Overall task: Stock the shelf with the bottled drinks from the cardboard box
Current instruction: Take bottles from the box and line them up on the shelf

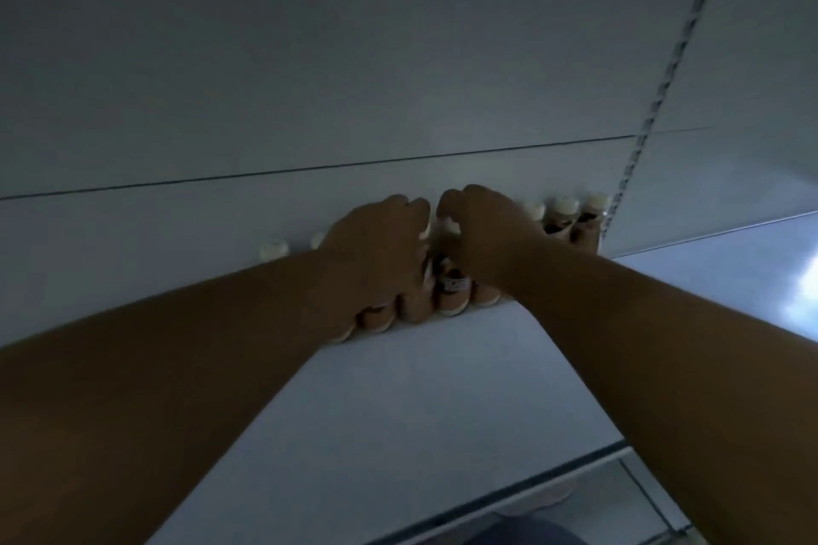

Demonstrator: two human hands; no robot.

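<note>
- location: the bottled drinks [451,292] stand upright in a row at the back of the shelf [398,412], close against the rear panel [310,80]; white caps show to either side of the hands, and two more bottles stand near the slotted upright [655,111] on the right; the cardboard box is not in view
- left hand [376,252]: fingers curled down over the bottles at the left of the cluster, seemingly gripping them; the view is dim and blurred, so the exact contact is uncertain
- right hand [478,235]: fingers bent around a cap or neck in the middle of the row; it appears to hold that bottle
- handling, as a judgement: small, rigid bottles, likely light singly but top-heavy in a tight row; smooth labels may slip; grip low on the body rather than by the cap; nudging one could topple its neighbours
</note>
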